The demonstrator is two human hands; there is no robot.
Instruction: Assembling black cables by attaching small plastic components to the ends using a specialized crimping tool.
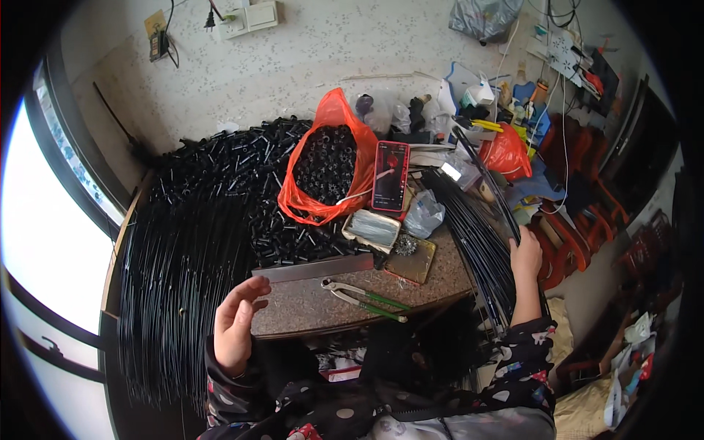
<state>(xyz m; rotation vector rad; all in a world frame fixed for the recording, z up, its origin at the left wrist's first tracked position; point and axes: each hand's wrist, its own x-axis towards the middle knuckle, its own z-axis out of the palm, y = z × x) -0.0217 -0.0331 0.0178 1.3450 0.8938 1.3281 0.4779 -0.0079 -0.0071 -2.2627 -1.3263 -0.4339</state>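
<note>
My right hand (525, 257) is closed around a few long black rods (493, 180) at the right end of the table. They slant up and away to the left, above a bundle of similar thin black rods (469, 235) lying over the table's right edge. My left hand (236, 326) is raised near the front left of the table, fingers apart and slightly curled, holding nothing. Pincers with green handles (370, 302) lie on the tabletop between my hands. Nearest my left hand is a flat metal bar (315, 269), edging a heap of short black tubular parts (286, 238).
Many thin black rods (180, 293) hang over the left edge. A red plastic bag (293, 198) of black parts stands behind, beside a phone (390, 187). A box of thin metal pins (372, 229) and a shallow tray (418, 265) sit mid-table. Red chairs (568, 246) stand right.
</note>
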